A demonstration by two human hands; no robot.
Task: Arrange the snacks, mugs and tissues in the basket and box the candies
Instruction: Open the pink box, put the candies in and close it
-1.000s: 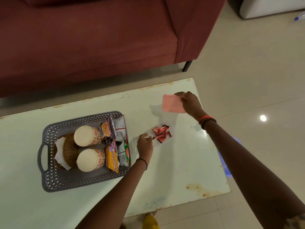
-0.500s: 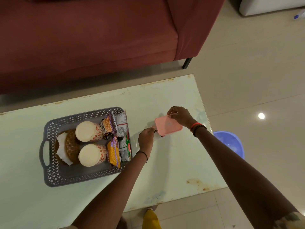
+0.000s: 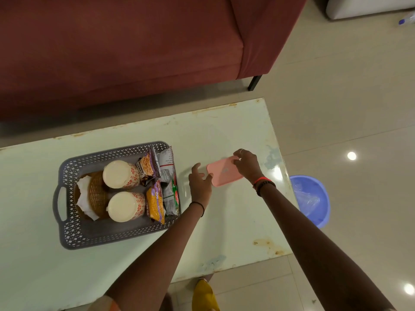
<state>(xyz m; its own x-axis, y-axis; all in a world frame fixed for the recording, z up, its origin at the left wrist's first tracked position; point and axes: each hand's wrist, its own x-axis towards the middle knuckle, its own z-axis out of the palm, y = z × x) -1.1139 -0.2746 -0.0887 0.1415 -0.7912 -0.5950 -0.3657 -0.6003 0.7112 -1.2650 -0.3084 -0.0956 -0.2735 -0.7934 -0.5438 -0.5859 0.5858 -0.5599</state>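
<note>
A pink lid (image 3: pixel 223 172) lies flat over the candy box on the pale table; the candies are hidden beneath it. My right hand (image 3: pixel 247 163) rests on the lid's far right edge, fingers bent on it. My left hand (image 3: pixel 199 181) touches the lid's near left edge with fingers spread. To the left, a grey perforated basket (image 3: pixel 67 221) holds two white patterned mugs (image 3: pixel 121 175) (image 3: pixel 125 206), several snack packets (image 3: pixel 160 182) and white tissues in a wicker holder (image 3: pixel 89 196).
The pale table (image 3: pixel 224 232) ends just right of my right hand. A blue plastic bin (image 3: pixel 311 198) stands on the tiled floor beyond that edge. A red sofa (image 3: pixel 134 52) runs along the far side. A yellow cloth (image 3: pixel 204 295) shows at the near edge.
My right hand carried the pink lid from the far right of the table down onto the open candy box. The candies are now covered. My left hand shifted onto the lid's edge.
</note>
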